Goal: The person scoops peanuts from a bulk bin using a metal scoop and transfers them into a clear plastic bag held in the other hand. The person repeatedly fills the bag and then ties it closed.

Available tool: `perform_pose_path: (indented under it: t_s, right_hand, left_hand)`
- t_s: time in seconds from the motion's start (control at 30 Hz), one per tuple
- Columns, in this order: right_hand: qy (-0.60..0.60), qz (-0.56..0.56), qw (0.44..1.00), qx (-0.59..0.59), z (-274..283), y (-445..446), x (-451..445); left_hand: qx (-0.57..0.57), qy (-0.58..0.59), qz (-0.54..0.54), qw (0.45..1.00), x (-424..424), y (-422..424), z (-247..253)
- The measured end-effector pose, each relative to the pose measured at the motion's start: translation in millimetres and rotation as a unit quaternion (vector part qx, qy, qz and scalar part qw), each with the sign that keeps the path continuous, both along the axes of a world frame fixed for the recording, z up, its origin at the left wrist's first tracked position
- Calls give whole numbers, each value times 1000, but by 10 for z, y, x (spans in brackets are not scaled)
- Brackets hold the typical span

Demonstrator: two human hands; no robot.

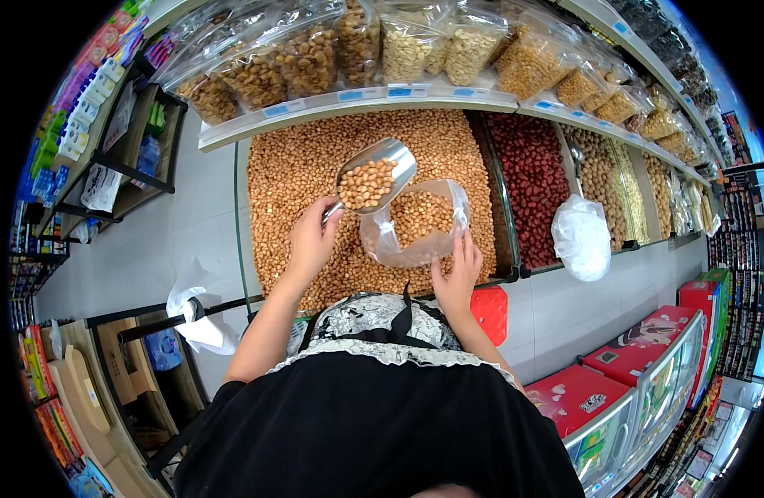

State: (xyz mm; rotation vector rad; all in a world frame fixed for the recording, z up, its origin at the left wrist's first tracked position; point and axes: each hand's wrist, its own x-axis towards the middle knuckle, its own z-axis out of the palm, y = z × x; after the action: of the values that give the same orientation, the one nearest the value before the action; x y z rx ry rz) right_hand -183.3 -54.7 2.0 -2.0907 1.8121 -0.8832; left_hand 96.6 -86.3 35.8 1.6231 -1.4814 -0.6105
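Observation:
My left hand (313,235) grips the handle of a metal scoop (402,160) heaped with light brown, shelled nuts (366,183), perhaps hazelnuts. The scoop is tilted beside and partly over the rim of a clear plastic bag (382,246). More of the same nuts lie inside the bag, which rests on the nuts of a large bin (295,162). My right hand (460,267) is at the bag's near right rim, fingers against the plastic; the thumb's side is partly hidden, but the hand seems to hold the rim.
A shelf edge (369,96) with bagged dried foods runs above the bin. To the right are a bin of dark red dates (525,187), more bins and a white plastic bag roll (581,236). Another white bag bundle (201,317) hangs left. Red freezers (643,342) stand at lower right.

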Motion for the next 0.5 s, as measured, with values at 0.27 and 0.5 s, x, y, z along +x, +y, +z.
perform_pose_path:
  t_s: [0.27, 0.5]
  right_hand:
    - [-22, 0, 1000, -11, -52, 12, -23]
    - [-22, -5, 1000, -11, -45, 11, -20]
  left_hand:
    - [1, -94, -26, 995, -349, -79, 292]
    - [-62, -145, -34, 987, -402, -81, 260]
